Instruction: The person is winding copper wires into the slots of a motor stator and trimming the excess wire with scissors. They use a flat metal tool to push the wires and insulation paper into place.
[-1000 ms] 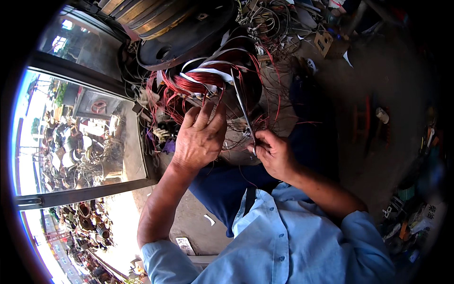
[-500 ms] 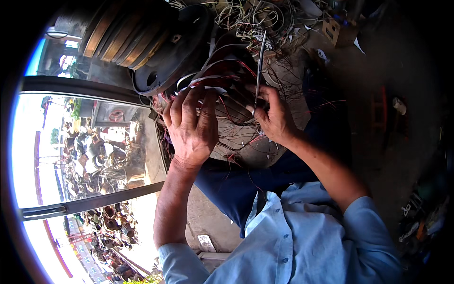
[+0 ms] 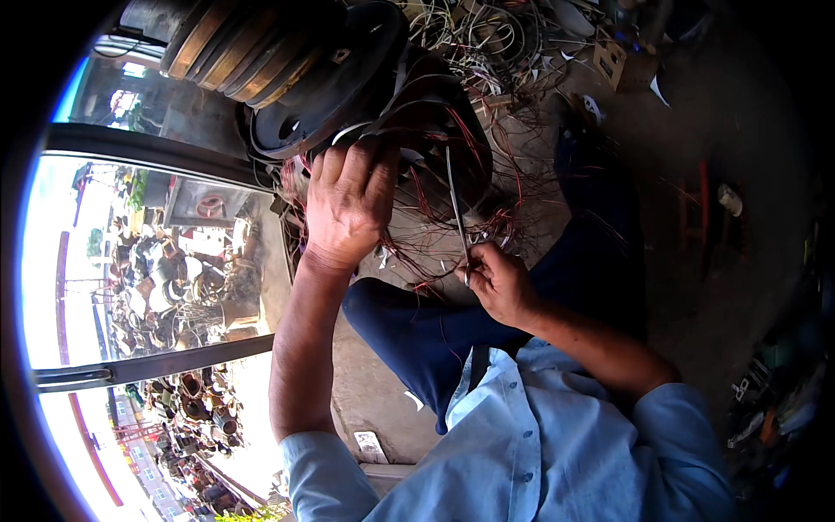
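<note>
My right hand [image 3: 503, 285] is closed round the lower end of a long thin metal rod-like tool [image 3: 456, 196], which points up and slightly left. My left hand [image 3: 350, 204] rests with bent fingers against the underside of a dark round metal assembly [image 3: 435, 96]. Its fingertips are hidden there, beside a white strip [image 3: 351, 133]. Thin dark red wires [image 3: 417, 252] hang in a loose tangle from the assembly, between my two hands. Brighter red strands [image 3: 467, 130] show inside its shadowed opening.
A grooved drum with copper-coloured bands [image 3: 248, 52] stands at the upper left. Cable scraps [image 3: 487, 35] litter the floor at the far side, near a wooden block with holes [image 3: 609, 63]. Metal bars [image 3: 156, 155] cross the left side. My dark-trousered leg [image 3: 591, 252] lies to the right.
My right hand has drawn back toward me with the tool, away from the wires. The tool now leans left instead of right. My left hand stays at the assembly, its fingers more bent.
</note>
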### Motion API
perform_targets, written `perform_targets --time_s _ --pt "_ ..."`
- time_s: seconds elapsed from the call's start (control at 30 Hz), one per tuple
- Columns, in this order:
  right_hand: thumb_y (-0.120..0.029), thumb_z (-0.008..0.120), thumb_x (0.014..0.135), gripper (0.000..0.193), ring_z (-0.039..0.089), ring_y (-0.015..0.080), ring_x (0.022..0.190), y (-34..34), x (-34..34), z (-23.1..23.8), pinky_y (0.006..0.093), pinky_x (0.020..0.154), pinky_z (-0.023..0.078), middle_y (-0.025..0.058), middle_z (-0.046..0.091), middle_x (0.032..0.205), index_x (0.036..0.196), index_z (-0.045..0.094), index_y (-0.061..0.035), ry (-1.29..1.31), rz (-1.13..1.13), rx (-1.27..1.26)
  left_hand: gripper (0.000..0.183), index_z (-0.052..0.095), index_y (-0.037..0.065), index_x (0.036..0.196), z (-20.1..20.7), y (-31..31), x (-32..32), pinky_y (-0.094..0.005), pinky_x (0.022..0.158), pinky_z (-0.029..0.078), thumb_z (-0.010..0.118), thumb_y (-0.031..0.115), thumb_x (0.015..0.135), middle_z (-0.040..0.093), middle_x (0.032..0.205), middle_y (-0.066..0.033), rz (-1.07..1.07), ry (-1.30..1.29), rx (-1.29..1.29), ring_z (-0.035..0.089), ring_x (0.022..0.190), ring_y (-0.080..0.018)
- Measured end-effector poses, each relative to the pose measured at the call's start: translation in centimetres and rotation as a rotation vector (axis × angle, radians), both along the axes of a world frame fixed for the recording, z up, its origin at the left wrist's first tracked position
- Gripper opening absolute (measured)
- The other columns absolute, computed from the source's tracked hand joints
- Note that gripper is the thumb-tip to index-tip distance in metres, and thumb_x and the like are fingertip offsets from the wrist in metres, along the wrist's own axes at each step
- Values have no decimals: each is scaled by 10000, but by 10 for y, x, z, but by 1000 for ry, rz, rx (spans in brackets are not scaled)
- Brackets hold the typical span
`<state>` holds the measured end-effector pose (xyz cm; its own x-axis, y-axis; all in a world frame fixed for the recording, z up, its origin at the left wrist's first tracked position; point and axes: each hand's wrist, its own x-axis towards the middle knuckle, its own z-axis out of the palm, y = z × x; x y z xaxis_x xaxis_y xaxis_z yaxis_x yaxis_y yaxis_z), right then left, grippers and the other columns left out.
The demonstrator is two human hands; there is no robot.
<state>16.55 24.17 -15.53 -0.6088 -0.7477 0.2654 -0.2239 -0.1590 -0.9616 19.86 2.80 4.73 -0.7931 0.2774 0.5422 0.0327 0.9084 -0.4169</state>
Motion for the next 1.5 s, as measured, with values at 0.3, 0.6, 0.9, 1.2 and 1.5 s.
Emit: perform_targets --time_s 0.3,0.6,0.9,1.2,1.5 --pt "-61 744 894 261 743 387 824 14 -23 9 460 698 573 180 741 912 1124 622 -35 123 -51 171 482 726 238 1331 11 2 1 -421 874 472 630 182 862 557 1132 -100 71 -153 -43 548 1017 -283" --pt "-62 745 869 272 714 389 766 19 -27 30 483 678 561 165 711 862 1119 636 -56 314 -153 226 415 728 126 1226 6 -5 3 -439 898 477 669 109 815 628 1169 -77 -60 -67 57 588 1038 -295" --pt "-73 760 879 290 717 318 852 23 -46 21 434 723 584 132 725 954 1157 680 -54 735 -372 326 367 723 103 1138 4 -8 -1 -460 878 475 698 25 780 614 1106 -109 -69 -71 253 585 1014 -344" --pt "-119 726 906 222 696 273 843 21 -96 42 400 663 591 56 694 906 1124 763 -135 1018 -564 252 331 733 113 1108 0 -7 -2 -451 866 488 761 -1 799 619 1069 -106 -65 1 340 593 999 -339" --pt "-95 729 873 281 685 249 864 9 -137 33 389 680 590 32 691 949 1148 752 -148 1098 -528 175 445 770 233 1208 -5 -3 -2 -430 904 479 756 57 800 618 1206 -58 -53 20 242 560 1034 -307"
